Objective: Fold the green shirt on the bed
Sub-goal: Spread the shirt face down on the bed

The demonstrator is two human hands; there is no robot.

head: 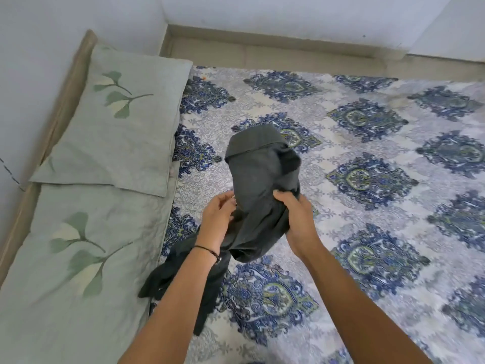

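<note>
The dark grey-green shirt (258, 179) is bunched up and lifted above the bed (367, 206), near the middle of the view. One end stands up away from me; the other hangs down past my left forearm onto the sheet. My right hand (296, 219) grips the bundle from the right side. My left hand (219, 216) touches its left edge with curled fingers; a thin black bracelet sits on that wrist. How the shirt is arranged inside the bundle is hidden.
Two pale green pillows with leaf prints, the far pillow (118, 122) and the near pillow (65, 271), lie along the left side of the bed. The sheet has a blue and white ornamental pattern. A wall and a beige ledge (262, 48) run behind the bed.
</note>
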